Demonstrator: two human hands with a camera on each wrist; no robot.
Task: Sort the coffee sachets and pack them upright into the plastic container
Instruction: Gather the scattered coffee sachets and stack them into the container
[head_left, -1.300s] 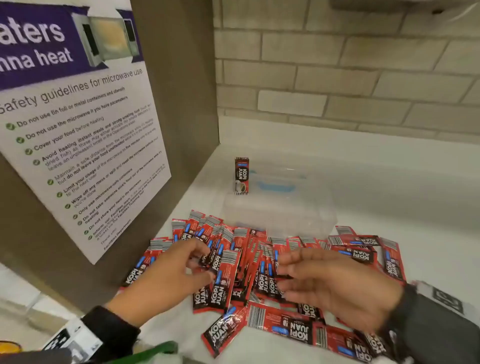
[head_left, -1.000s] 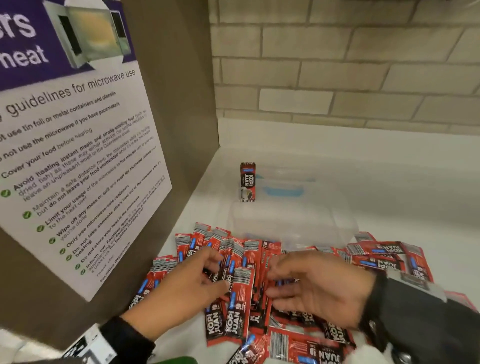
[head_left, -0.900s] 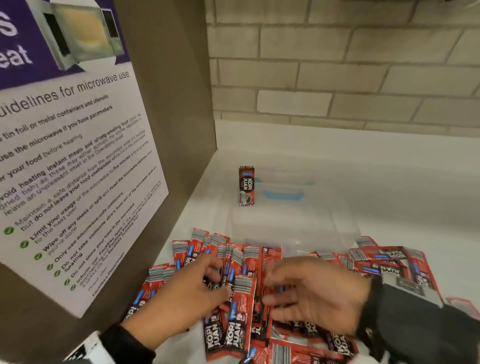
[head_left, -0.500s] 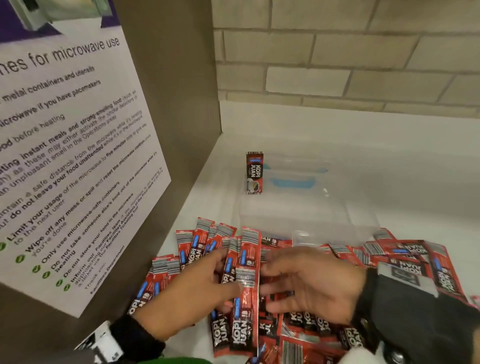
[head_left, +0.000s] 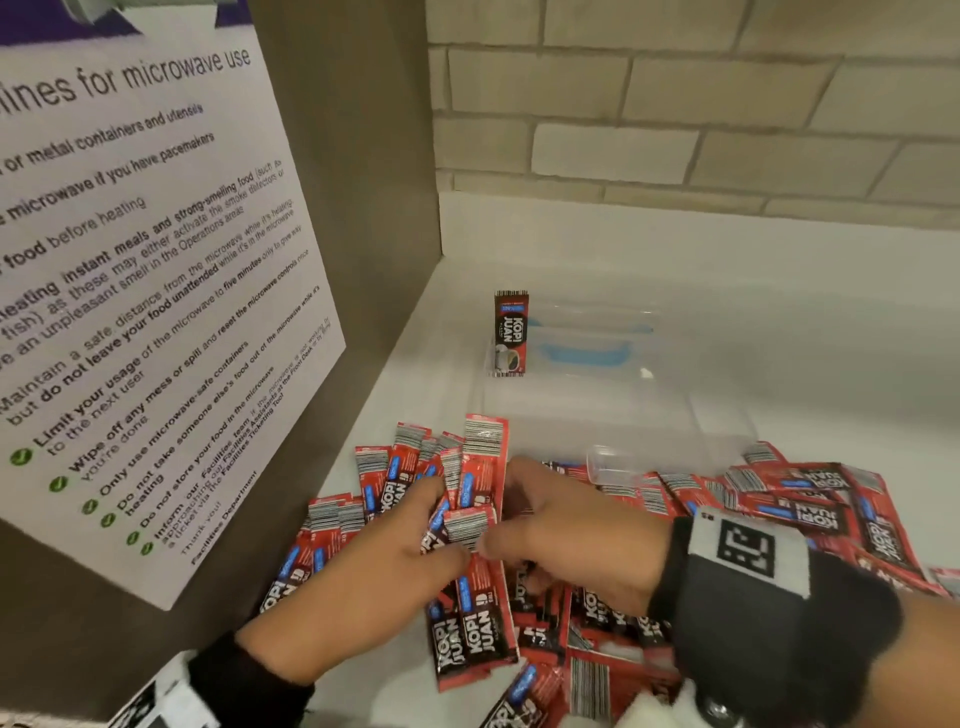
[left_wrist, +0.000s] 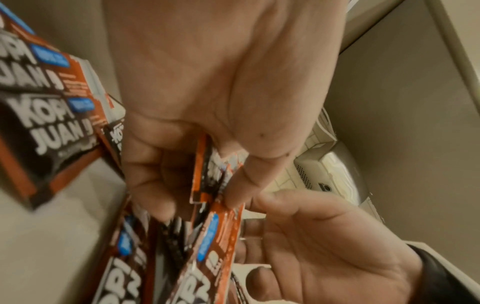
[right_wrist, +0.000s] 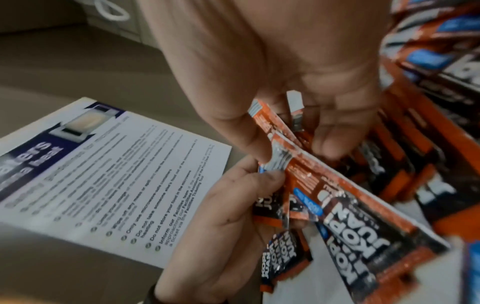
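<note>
While a poster headed "for microwave use" hung leftward, red "KOPI JUAN" sachets littered the white surface; one stood upright in the clear container. Left hand and right hand pinched sachets together.

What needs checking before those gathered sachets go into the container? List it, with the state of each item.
1. Left hand grips a bunch of sachets: ok.
2. Right hand pinches the same bunch at its barcode end: ok.
3. Bunch squared up, all ends level: not ok; the sachets sit staggered in the head view.
4. Bunch all facing one way: cannot tell; the wrist views are blurred.
5. Plastic container open, with room: ok; only one sachet stands upright, at its far left corner.
6. Path to the container free: cannot tell; loose sachets lie against its near edge.
</note>
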